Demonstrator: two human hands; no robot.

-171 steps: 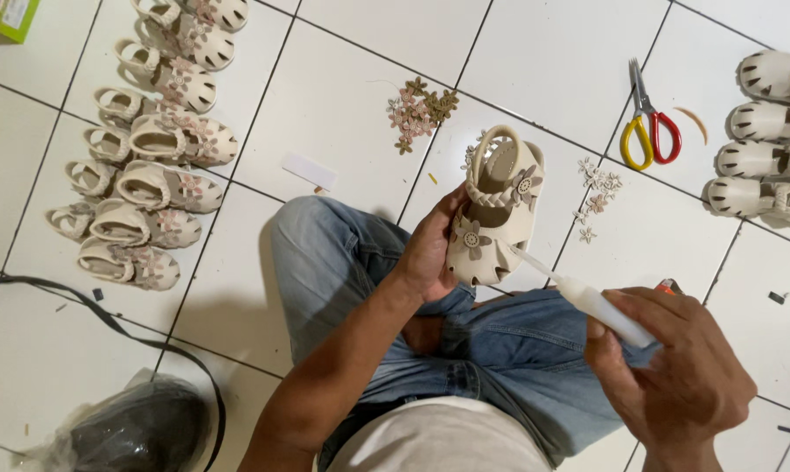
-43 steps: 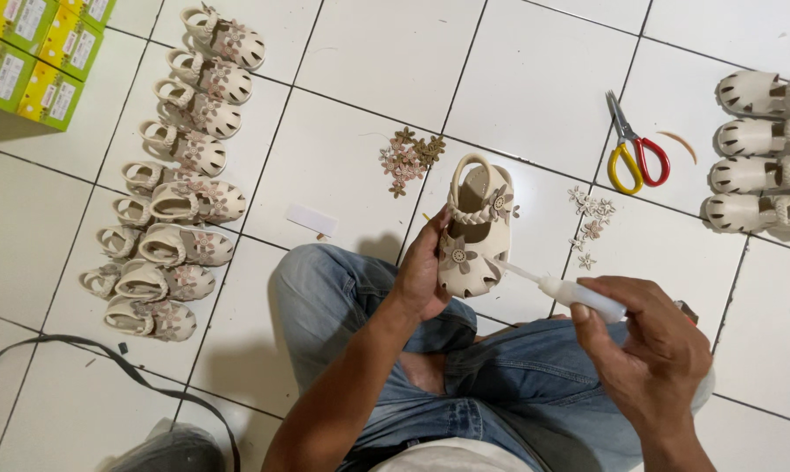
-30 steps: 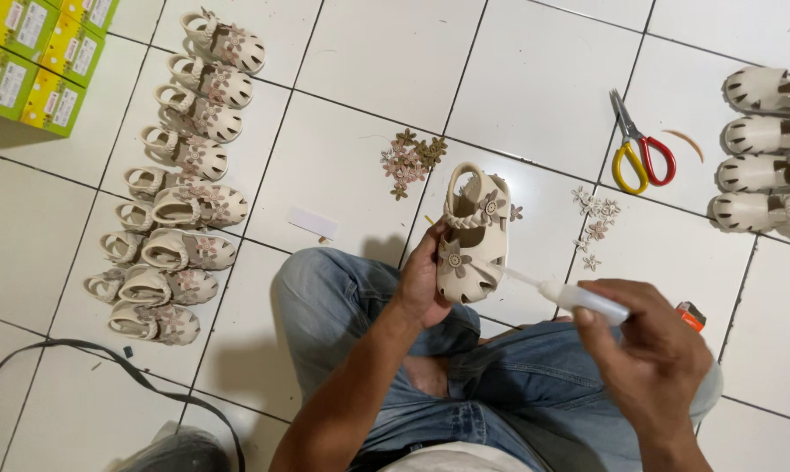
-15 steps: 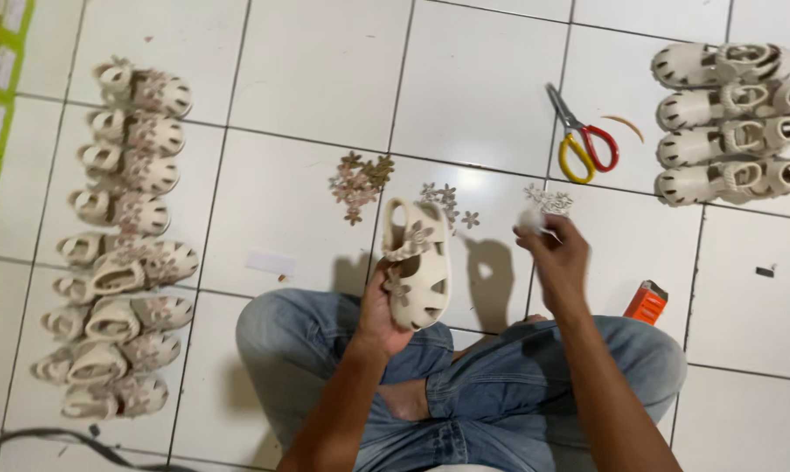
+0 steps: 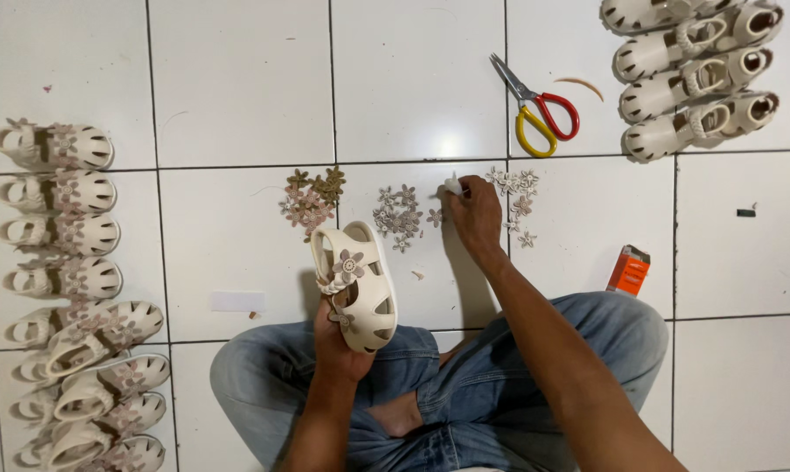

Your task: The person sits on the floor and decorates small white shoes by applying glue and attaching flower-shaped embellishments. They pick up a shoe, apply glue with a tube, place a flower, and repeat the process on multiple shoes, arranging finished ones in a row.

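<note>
The left hand [image 5: 338, 336] gripped a cream sandal [image 5: 357, 284] above the lap, while the right hand [image 5: 475, 214], fingers pinched around a small white glue tube [image 5: 452, 183], reached among flower trims [image 5: 401, 212] on the floor [image 5: 237, 79], seemingly mid-decorating.

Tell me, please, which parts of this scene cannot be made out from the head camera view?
- Right hand: its fingers cover all but a white tip of what they pinch among the small grey flower trims.
- Cream strappy sandal in the left hand: its heel is hidden by the palm.
- Row of cream sandals at left: the lowest pair is cut off by the bottom edge.
- Small orange box: print too small.
</note>
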